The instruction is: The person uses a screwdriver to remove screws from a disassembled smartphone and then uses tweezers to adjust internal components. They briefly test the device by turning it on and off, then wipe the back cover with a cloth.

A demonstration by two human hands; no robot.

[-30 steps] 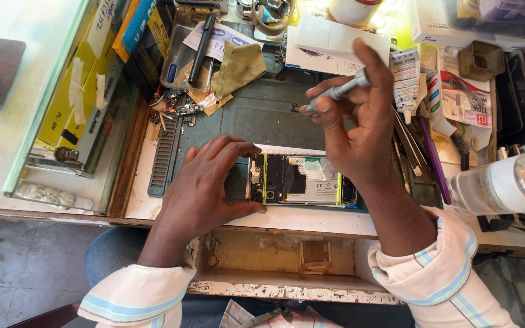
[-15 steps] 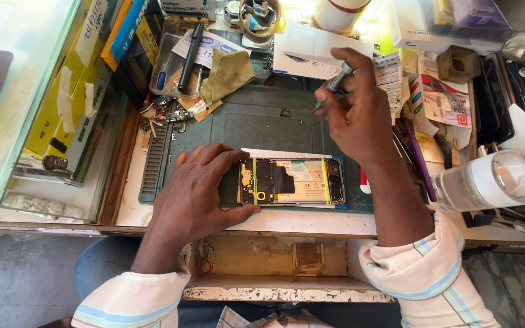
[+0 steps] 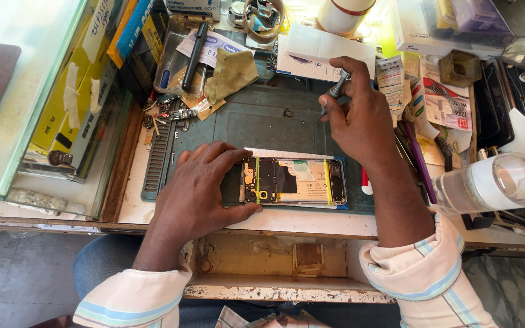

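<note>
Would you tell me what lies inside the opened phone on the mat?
Inside the opened phone a pale battery, a dark circuit board and yellow-green strips show. The left hand covers its left end. The right hand holds a screwdriver above the mat.

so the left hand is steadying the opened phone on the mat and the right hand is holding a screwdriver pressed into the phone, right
Not quite. In the head view the right hand holds the screwdriver lifted above the green mat, well clear of the opened phone, not pressed into it. The left hand does steady the phone's left end.
</note>
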